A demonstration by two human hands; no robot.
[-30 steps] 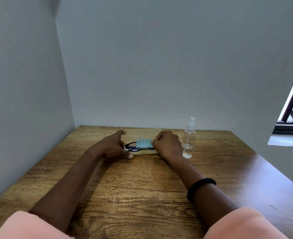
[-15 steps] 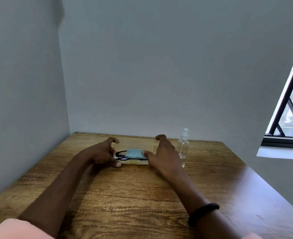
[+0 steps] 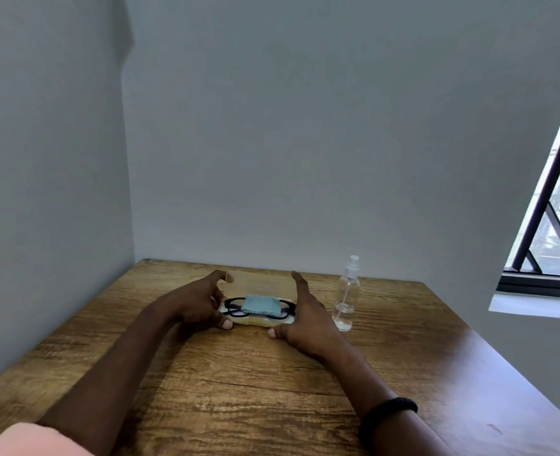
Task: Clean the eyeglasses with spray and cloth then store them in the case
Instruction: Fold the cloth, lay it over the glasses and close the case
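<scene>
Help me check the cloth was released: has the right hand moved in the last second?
Yes. The right hand left the cloth and moved right, to the end of the case nearer the bottle.

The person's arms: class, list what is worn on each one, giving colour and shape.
The left arm is bare up to a loose peach-pink sleeve at the frame's bottom corner. The right arm wears a thick black band round the wrist; no sleeve shows on it. No rings or gloves are visible.
</scene>
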